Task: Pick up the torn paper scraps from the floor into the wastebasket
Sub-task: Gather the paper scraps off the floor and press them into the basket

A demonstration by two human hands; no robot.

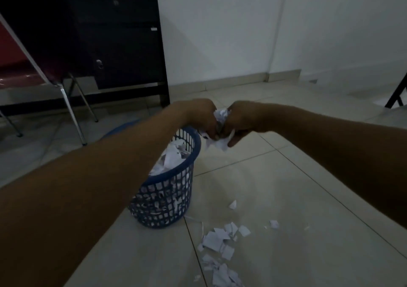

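Head view: left hand (pixel 198 115) and right hand (pixel 240 119) meet above the blue wastebasket (pixel 167 198), fingers curled tight around a wad of paper scraps (pixel 220 130) between them. More loose scraps (pixel 220 242) litter the tiled floor (pixel 308 198) just beside the basket.

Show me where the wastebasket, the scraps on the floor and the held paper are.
wastebasket (pixel 163 200): head view, on its blue lattice wall.
floor scraps (pixel 217 241): head view, on a white piece in the pile.
held paper (pixel 221 115): head view, on the crumpled top between both hands.
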